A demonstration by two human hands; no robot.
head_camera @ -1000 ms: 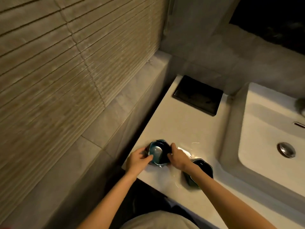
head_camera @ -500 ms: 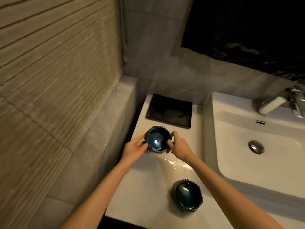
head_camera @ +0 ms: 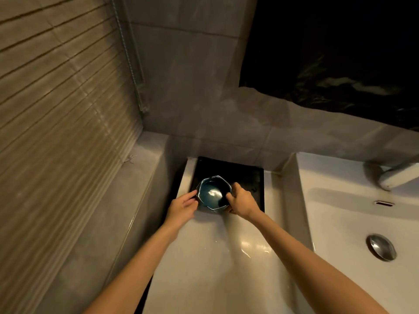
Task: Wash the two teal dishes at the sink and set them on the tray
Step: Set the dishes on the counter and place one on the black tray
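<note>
Head view: a teal dish (head_camera: 213,194) sits between both hands (head_camera: 182,206) over the near left corner of the black tray (head_camera: 248,175), which lies at the back of the white counter (head_camera: 215,257), just beside the sink (head_camera: 347,214). Whether its base touches the tray I cannot tell.

The right hand (head_camera: 241,201) pinches the rim, thumb hooked inside and fingers curled beneath. The left hand presses nearly straight fingers against the dish's outer wall without wrapping it. Only one dish shows; the other is out of view.

The counter gleams with wet patches, and the dish looks wet too. The main risk is a slip, since only the right hand truly grips. Released this close to the tray's near edge, the dish could straddle the lip and tip onto the counter. It also needs to leave room for the other dish.
</note>
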